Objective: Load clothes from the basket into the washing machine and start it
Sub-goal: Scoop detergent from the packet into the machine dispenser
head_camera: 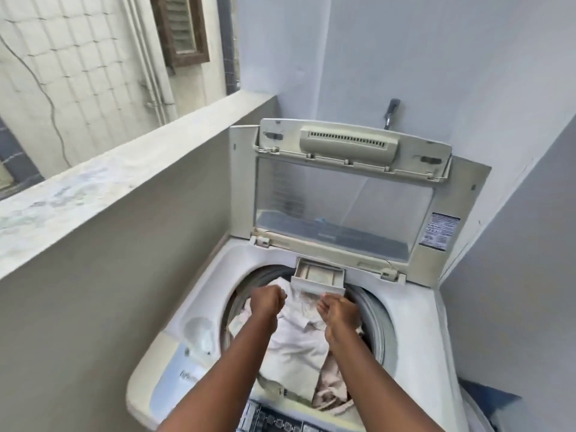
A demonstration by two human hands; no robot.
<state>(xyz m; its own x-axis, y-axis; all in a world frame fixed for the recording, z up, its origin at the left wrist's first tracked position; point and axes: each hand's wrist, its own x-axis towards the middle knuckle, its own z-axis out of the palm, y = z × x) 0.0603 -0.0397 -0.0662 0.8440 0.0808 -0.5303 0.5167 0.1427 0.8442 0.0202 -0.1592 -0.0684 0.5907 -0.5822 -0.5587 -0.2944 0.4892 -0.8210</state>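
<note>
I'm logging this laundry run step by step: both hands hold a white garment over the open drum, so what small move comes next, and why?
Probably push the white garment down into the drum and let go. The left hand and right hand both grip it at the opening, the lid stands up, and beige cloth heaps up by the front rim.

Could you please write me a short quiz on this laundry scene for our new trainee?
1. True or false: the lid stands open.
2. What do the left hand and the right hand grip? A) a white garment B) a bottle C) a towel rail
3. Fill in: the small drawer at the back of the drum is ___ out.
Key: 1 true; 2 A; 3 pulled.
</note>
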